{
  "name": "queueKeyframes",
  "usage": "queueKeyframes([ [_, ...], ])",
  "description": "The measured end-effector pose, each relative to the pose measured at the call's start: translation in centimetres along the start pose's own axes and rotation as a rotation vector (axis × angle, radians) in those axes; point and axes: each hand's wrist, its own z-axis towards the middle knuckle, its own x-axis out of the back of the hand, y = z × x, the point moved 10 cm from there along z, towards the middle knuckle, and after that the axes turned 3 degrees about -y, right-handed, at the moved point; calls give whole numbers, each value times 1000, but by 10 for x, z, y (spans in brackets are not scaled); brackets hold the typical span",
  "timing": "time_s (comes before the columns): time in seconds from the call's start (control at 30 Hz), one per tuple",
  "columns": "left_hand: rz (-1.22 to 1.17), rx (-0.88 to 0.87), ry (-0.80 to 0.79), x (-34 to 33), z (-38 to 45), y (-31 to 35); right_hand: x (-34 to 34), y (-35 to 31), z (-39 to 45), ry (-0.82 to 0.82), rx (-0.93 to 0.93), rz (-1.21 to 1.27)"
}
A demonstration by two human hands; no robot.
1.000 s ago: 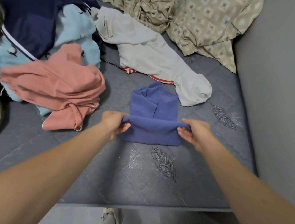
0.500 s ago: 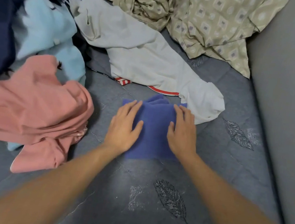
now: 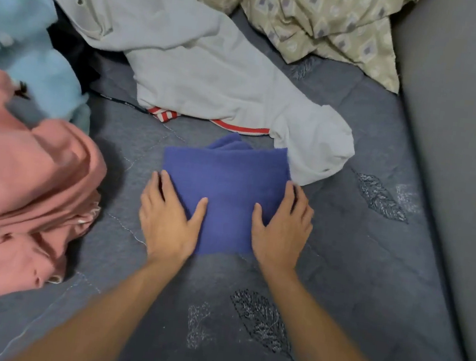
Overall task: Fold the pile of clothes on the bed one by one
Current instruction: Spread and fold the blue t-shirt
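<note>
Fold on blue cloth (image 3: 224, 184) looks done, our left hand (image 3: 167, 219) and right hand (image 3: 281, 230) flat, pressing edges; next we grab pink garment (image 3: 29, 184).

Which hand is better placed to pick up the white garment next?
Probably the right hand: its fingertips lie beside the white garment, whose end touches the blue cloth. The left hand is farther.

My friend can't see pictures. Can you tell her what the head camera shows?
Two hands, the left hand and right hand, press flat on a folded blue cloth on a grey bed. A pink garment and a white garment lie unfolded nearby.
</note>
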Motion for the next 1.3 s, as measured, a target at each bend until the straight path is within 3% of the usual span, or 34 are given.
queueKeyframes([
  [0.07,-161,167,31,10,-10,-8,17,27,-6,10,-242,171],
  [0.13,-358,336,-5,3,-17,-17,12,39,-4,-113,-394,356],
  [0.23,-458,462,-115,-9,-17,-13,2,39,15,-313,-473,445],
  [0.4,-471,418,-108,-3,-15,1,-10,16,32,-523,-324,347],
  [0.73,-831,345,-27,-14,-26,18,-12,4,46,-538,-107,765],
  [0.93,-809,229,-140,-44,-87,58,26,86,29,-545,-44,740],
  [1.3,-757,228,-364,-161,-233,161,113,315,-16,-357,-215,411],
])
